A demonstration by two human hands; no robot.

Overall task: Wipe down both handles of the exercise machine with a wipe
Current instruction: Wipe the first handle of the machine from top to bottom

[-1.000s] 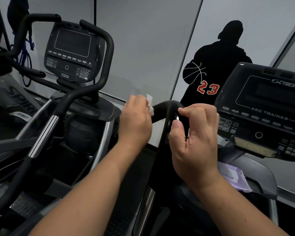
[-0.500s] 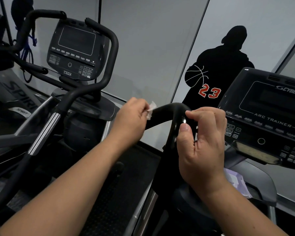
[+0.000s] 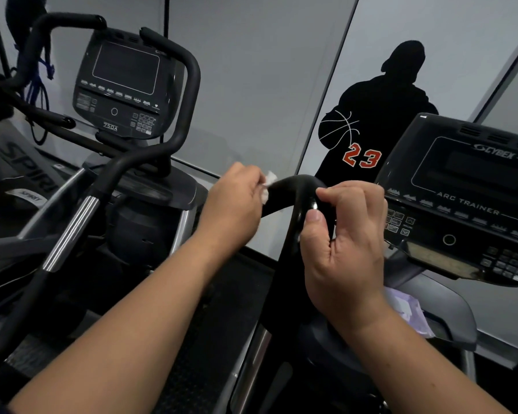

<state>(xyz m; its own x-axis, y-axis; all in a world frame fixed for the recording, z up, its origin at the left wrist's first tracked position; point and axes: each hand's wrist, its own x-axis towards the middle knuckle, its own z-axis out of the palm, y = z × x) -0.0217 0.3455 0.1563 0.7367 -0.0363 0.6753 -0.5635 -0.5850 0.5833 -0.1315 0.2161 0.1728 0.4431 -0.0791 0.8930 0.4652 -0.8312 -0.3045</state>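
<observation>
1. Centrally, the left hand [image 3: 234,201] pinches a small white wipe [image 3: 268,186] against the black handle [image 3: 293,189], on the left side of its curved top; only a crumpled edge of the wipe shows past the fingers [image 3: 251,177].
2. Right hand [image 3: 346,246]: fingers curled over the bend of the same handle and the thumb pressed on its near face, steadying it.
3. Handle: a glossy, stiff loop rising from a dark post near the bottom of the view, just left of the console [image 3: 467,195] marked ARC TRAINER.
4. Handling, as a judgement: the wipe is light, limp and probably damp, so it would bunch or slip unless wrapped around the bar and held under the fingertips; the handle is rigid and smooth and can take firm pressure.
5. Progress, as a judgement: wiping of this handle is under way; the machine's other handle is not visible.
6. Surroundings: a pale purple packet [image 3: 410,312] lies on the ledge below the console; a second machine [image 3: 123,85] stands to the left.
</observation>
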